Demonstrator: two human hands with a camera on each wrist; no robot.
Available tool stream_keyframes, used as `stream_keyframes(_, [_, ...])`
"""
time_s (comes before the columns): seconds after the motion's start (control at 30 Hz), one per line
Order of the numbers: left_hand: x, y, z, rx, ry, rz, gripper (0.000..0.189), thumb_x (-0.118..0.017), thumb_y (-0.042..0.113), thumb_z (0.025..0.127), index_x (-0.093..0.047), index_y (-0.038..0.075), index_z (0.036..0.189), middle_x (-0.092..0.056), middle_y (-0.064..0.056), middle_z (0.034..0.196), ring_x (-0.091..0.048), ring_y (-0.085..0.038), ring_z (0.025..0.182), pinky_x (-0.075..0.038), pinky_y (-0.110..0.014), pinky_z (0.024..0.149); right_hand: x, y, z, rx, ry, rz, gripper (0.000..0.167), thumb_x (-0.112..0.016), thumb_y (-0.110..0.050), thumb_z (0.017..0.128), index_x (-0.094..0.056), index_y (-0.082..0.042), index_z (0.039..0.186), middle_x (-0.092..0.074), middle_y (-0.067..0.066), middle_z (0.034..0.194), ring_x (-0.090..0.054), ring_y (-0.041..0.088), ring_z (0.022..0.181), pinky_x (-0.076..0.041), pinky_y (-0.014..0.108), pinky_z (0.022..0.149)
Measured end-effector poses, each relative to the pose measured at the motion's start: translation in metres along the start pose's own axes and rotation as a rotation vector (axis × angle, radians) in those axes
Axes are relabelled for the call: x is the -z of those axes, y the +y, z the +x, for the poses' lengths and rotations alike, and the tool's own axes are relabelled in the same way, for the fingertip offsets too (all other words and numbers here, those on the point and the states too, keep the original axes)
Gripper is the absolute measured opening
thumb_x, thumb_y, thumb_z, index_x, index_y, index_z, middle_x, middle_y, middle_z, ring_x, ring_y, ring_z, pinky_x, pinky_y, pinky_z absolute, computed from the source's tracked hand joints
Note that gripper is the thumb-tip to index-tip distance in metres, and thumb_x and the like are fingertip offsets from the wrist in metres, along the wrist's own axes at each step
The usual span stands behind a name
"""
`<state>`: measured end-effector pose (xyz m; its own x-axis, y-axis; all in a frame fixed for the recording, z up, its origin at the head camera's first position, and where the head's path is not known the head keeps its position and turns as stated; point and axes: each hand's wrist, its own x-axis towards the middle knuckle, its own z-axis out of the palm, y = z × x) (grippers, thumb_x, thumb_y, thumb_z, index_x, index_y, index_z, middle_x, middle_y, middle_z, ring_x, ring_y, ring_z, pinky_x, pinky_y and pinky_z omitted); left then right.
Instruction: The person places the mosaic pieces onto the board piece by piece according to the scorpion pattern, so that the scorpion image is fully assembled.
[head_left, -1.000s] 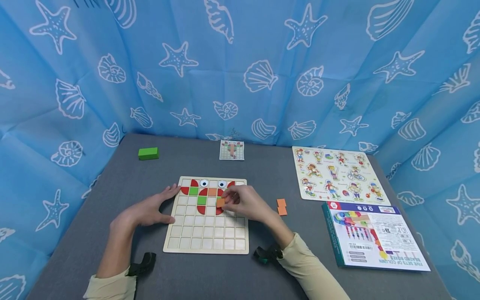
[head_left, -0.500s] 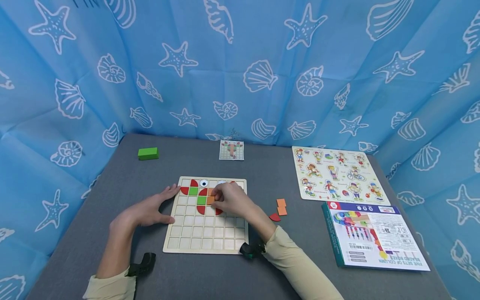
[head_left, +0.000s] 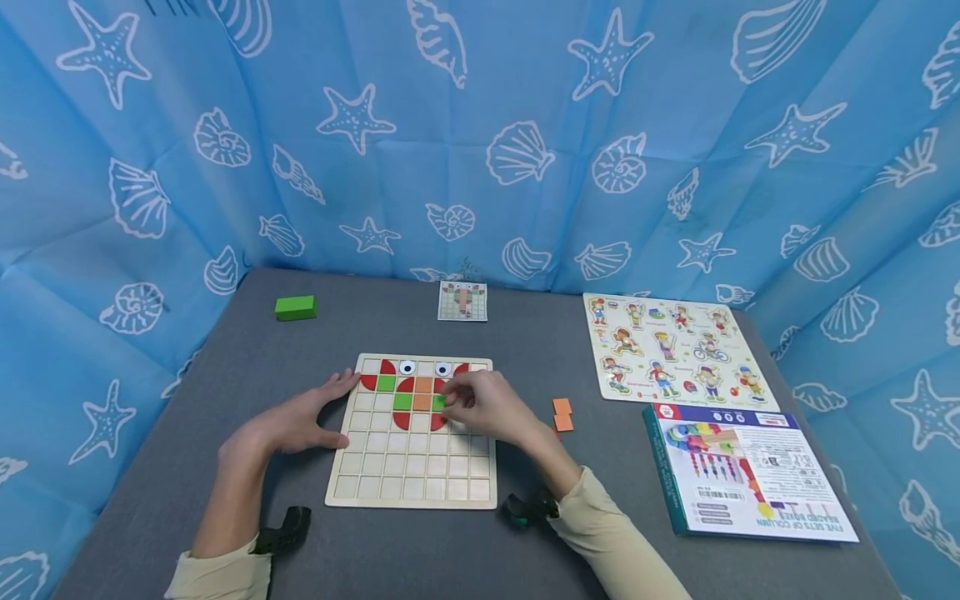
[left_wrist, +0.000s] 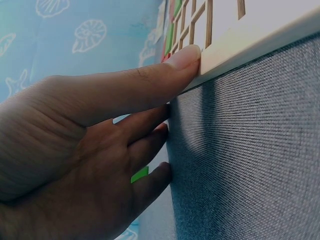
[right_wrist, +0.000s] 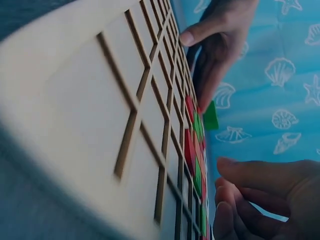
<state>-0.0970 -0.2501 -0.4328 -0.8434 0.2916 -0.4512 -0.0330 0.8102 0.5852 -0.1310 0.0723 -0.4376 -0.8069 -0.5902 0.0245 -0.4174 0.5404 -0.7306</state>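
A pale wooden grid board (head_left: 397,465) lies on the table, its upper rows holding red quarter-round pieces, green squares, two eye pieces (head_left: 443,368) and two orange square tiles (head_left: 422,402) in one column. My left hand (head_left: 288,423) lies at the board's left edge, fingers spread. In the left wrist view its thumb (left_wrist: 182,59) touches the rim. Over the board's right side is my right hand (head_left: 487,406), fingertips close beside a green square (head_left: 439,402). The right wrist view shows that hand's thumb and fingers loosely bent with nothing between them.
Two loose orange tiles (head_left: 562,415) lie right of the board, a red piece (head_left: 557,435) partly hidden by the wrist. A pattern card (head_left: 462,312) and green block (head_left: 296,307) stand behind. A picture puzzle board (head_left: 648,342) and flat box (head_left: 750,475) are at right.
My right hand moved left with an orange tile, set it below the other orange one, let go and drew back right. My left hand has stayed put.
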Motion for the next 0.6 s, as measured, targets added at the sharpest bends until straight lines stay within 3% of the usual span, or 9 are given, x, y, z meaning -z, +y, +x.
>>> stream_keyframes(0.3, [0.0,-0.001,0.001,0.0,-0.004,0.017,0.107,-0.088,0.025,0.091,-0.021,0.013,0.174,-0.01,-0.027,0.181,-0.011,-0.056,0.167,-0.019,-0.08,0.127,0.023,0.017,-0.033,-0.037,0.012,0.084,0.021,-0.08,-0.01,0.097,-0.079,0.0,0.116,-0.079,0.005,0.094,-0.065,0.004,0.078,-0.056,0.02,0.072])
stream_keyframes(0.6, [0.0,0.0,0.001,0.002,-0.003,0.011,0.108,-0.088,0.024,0.091,-0.021,0.013,0.174,-0.009,-0.027,0.182,-0.01,-0.055,0.167,-0.019,-0.08,0.128,0.056,0.038,-0.07,-0.132,0.051,0.042,0.023,-0.081,-0.011,0.097,-0.079,-0.002,0.117,-0.078,0.003,0.097,-0.066,0.006,0.08,-0.056,0.022,0.071])
